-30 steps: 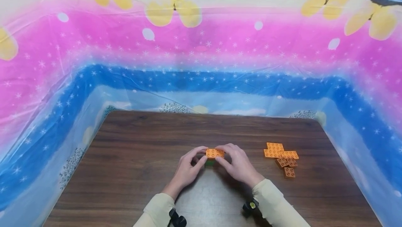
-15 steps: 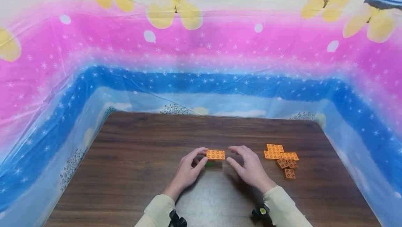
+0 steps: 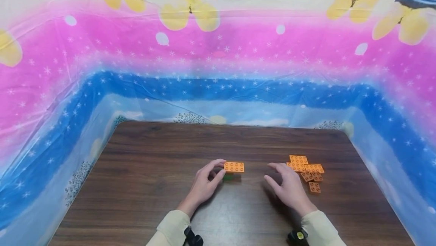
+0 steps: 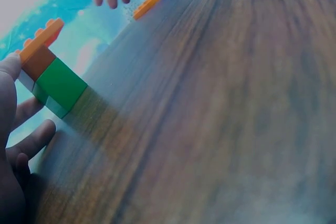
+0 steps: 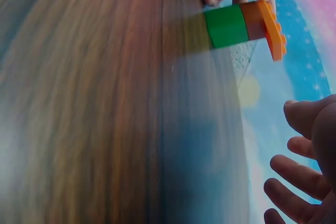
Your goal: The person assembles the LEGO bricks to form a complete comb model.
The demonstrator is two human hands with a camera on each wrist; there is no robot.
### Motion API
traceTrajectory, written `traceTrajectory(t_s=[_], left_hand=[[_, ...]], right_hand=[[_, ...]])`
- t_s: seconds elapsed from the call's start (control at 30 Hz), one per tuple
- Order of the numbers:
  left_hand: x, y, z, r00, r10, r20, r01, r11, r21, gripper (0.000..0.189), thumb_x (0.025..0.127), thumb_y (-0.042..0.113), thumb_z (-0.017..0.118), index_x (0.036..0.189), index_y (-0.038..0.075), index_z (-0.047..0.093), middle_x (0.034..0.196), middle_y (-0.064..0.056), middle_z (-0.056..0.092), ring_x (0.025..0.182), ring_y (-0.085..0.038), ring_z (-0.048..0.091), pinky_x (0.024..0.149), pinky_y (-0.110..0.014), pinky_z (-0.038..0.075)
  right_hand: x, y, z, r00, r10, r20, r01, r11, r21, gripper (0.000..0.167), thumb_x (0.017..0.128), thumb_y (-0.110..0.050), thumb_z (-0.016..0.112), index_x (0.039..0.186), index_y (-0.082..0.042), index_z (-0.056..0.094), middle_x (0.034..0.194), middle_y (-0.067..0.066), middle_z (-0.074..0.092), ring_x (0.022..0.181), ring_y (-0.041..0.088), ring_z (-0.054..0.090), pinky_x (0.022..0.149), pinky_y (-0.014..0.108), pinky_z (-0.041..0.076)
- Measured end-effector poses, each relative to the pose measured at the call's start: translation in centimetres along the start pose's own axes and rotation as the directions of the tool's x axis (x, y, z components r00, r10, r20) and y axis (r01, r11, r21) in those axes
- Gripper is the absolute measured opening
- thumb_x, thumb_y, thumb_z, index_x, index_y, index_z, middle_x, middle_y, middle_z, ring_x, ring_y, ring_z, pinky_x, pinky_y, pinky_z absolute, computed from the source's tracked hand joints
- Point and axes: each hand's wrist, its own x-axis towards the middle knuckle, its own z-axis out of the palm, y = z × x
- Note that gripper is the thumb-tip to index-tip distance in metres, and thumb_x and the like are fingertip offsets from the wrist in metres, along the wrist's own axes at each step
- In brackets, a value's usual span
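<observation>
A small stack of toy building bricks stands near the middle of the table: a green brick (image 4: 63,82) at the bottom, a brown brick (image 5: 254,20) on it, and a thin orange plate (image 3: 234,167) on top. The plate sticks out past the bricks to the right. My left hand (image 3: 203,181) holds the stack at its left end, thumb and fingertips at the plate's edge. Apart from the stack, my right hand (image 3: 289,187) is over the table with fingers spread and nothing in them, just left of the loose orange plates (image 3: 298,159).
Several loose pieces lie in a cluster at the right: more thin orange plates, and small brown bricks (image 3: 315,187) nearer me. The dark wooden table (image 3: 153,151) has a patterned pink and blue cloth (image 3: 218,87) around its back and sides.
My right hand has let go of the orange plate's right end and moved right toward the loose bricks. The left hand has stayed at the stack.
</observation>
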Motion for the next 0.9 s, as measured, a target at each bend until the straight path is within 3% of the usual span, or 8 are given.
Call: traceTrajectory(t_s=[0.3, 0.63, 0.9], left_hand=[[0.0, -0.2, 0.0, 1.0, 0.003, 0.015, -0.003, 1.0, -0.009, 0.031, 0.106, 0.028, 0.065, 0.136, 0.019, 0.067, 0.131, 0.008, 0.07, 0.107, -0.011, 0.068, 0.085, -0.03, 0.055], [0.2, -0.2, 0.1, 0.999, 0.043, -0.017, -0.043, 0.999, -0.008, 0.031, 0.107, 0.028, 0.064, 0.136, 0.017, 0.067, 0.125, 0.003, 0.073, 0.102, -0.013, 0.069, 0.083, -0.03, 0.056], [0.0, -0.3, 0.1, 0.999, 0.042, -0.013, -0.042, 0.999, -0.006, 0.032, 0.107, 0.028, 0.064, 0.136, 0.017, 0.067, 0.126, 0.002, 0.073, 0.104, -0.014, 0.069, 0.083, -0.03, 0.056]], right_hand=[[-1.7, 1.9, -1.9, 0.995, 0.09, -0.052, -0.096, 0.989, -0.11, 0.047, 0.089, -0.024, 0.086, 0.128, -0.003, 0.071, 0.121, 0.018, 0.07, 0.117, 0.039, 0.061, 0.098, 0.063, 0.047], [-3.6, 4.2, -4.3, 0.976, 0.172, -0.133, -0.203, 0.94, -0.273, 0.049, 0.083, -0.028, 0.091, 0.121, -0.004, 0.073, 0.112, 0.022, 0.066, 0.103, 0.044, 0.059, 0.082, 0.063, 0.048], [-4.9, 5.5, -5.1, 0.952, 0.281, -0.126, -0.307, 0.899, -0.314, 0.055, 0.084, -0.035, 0.089, 0.122, -0.001, 0.07, 0.115, 0.031, 0.061, 0.102, 0.051, 0.057, 0.077, 0.067, 0.048]])
